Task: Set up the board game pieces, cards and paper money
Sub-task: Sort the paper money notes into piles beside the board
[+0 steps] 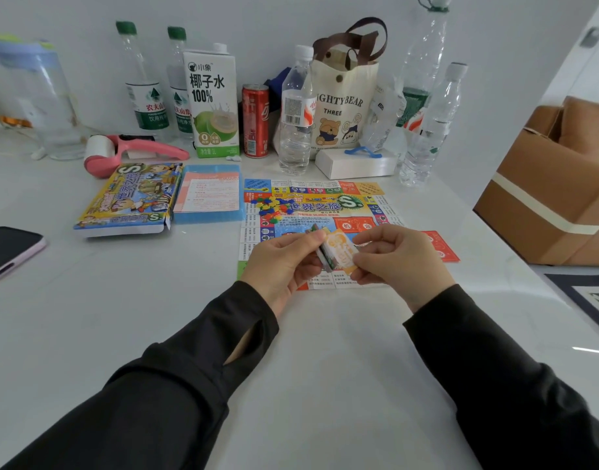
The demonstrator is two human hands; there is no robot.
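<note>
Left hand (284, 262): grip clamped on the left end of the card stack (325, 258), held above the game board's (325, 206) near edge.
Right hand (398, 259): grip pinched on the top orange card's (342, 252) right end.
Stack risk: if the left grip slackens while the top card is drawn off, lower cards could be spilled.
Red card (443, 247): laid at the board's right edge, partly covered by the right hand.
Playing pieces (269, 208): heaped near the board's far-left corner; easily scattered if the board is nudged.
Hidden: card faces blurred; stack count and board's near strip concealed.
</note>
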